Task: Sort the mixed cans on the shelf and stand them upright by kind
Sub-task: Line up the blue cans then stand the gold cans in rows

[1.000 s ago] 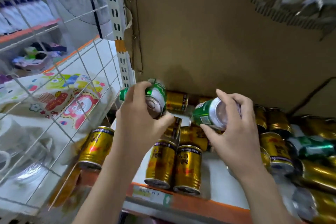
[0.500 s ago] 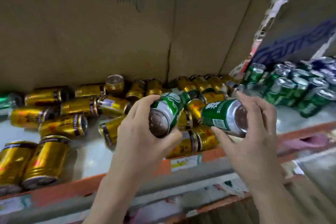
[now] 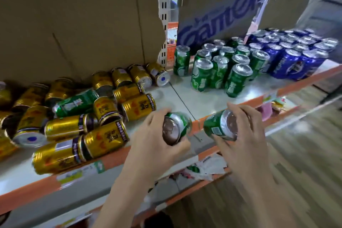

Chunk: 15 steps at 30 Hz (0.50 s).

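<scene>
Trouble could come if I bumped the standing green cans [image 3: 220, 66] and knocked them over. My left hand [image 3: 153, 146] squeezed one green can [image 3: 175, 127], my right hand [image 3: 244, 131] another [image 3: 220, 125], both tipped sideways near the shelf's front edge [image 3: 209, 116]. They looked shiny, maybe undented.

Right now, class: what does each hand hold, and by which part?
Left hand holds a green can around its side wall. Right hand holds another green can, grip spanning its silver end and side.
</scene>
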Each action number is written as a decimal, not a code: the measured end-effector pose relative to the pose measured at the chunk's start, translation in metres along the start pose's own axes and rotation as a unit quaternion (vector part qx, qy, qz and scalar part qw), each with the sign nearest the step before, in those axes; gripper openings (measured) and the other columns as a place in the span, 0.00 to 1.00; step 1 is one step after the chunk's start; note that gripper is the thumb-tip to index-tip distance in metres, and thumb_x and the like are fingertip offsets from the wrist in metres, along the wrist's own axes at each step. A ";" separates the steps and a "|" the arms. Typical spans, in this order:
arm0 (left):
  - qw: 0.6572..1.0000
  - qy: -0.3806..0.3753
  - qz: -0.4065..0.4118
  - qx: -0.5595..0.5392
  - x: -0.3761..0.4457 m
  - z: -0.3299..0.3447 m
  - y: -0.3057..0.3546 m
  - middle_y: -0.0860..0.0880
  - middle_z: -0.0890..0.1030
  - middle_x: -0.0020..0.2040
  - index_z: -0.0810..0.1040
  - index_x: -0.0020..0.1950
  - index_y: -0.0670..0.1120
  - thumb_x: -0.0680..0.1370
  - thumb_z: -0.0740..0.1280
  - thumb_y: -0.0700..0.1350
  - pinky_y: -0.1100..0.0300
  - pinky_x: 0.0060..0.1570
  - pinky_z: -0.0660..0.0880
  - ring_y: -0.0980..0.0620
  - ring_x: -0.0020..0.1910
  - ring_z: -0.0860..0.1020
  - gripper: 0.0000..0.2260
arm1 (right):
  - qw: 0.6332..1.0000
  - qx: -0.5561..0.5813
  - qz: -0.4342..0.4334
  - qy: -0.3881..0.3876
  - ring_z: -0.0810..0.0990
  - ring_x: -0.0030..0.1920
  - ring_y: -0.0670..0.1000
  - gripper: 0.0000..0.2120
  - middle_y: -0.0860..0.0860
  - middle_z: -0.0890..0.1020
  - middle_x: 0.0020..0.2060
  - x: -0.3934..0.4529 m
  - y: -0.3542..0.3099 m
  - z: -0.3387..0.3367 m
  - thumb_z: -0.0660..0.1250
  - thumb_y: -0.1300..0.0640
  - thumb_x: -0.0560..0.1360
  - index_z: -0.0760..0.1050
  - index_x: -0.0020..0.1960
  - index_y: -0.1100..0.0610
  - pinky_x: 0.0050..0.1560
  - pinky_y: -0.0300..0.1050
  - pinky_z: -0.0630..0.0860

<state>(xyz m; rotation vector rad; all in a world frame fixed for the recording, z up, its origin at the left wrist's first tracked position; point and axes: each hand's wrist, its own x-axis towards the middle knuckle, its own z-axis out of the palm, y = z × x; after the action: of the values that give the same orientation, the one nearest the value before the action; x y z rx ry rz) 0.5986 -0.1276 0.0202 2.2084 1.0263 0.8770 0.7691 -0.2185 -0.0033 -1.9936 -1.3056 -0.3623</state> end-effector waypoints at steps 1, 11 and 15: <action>1.000 0.005 -0.008 0.001 0.009 0.004 0.001 0.59 0.70 0.54 0.70 0.65 0.52 0.65 0.72 0.57 0.78 0.45 0.67 0.65 0.47 0.68 0.29 | 1.000 0.001 0.000 0.000 0.73 0.58 0.62 0.36 0.59 0.71 0.60 0.007 0.007 0.003 0.79 0.61 0.60 0.70 0.65 0.58 0.53 0.54 0.76; 0.996 0.012 -0.089 0.009 0.116 0.042 -0.018 0.54 0.71 0.60 0.67 0.67 0.53 0.70 0.70 0.55 0.60 0.53 0.64 0.52 0.56 0.70 0.27 | 0.995 -0.074 -0.029 -0.060 0.75 0.55 0.62 0.38 0.59 0.73 0.57 0.115 0.070 0.053 0.80 0.61 0.58 0.71 0.66 0.58 0.49 0.53 0.76; 0.995 -0.028 -0.067 0.061 0.170 0.051 -0.028 0.51 0.71 0.55 0.65 0.64 0.54 0.73 0.65 0.55 0.57 0.48 0.66 0.48 0.51 0.73 0.21 | 0.988 -0.116 -0.059 -0.086 0.76 0.53 0.60 0.39 0.58 0.76 0.54 0.146 0.088 0.076 0.82 0.60 0.54 0.73 0.64 0.59 0.47 0.51 0.77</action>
<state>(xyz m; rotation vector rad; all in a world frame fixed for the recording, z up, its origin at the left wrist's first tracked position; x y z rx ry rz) 0.7079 0.0146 0.0233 2.2210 1.2141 0.7053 0.9009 -0.0862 -0.0083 -2.1845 -1.5549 -0.4231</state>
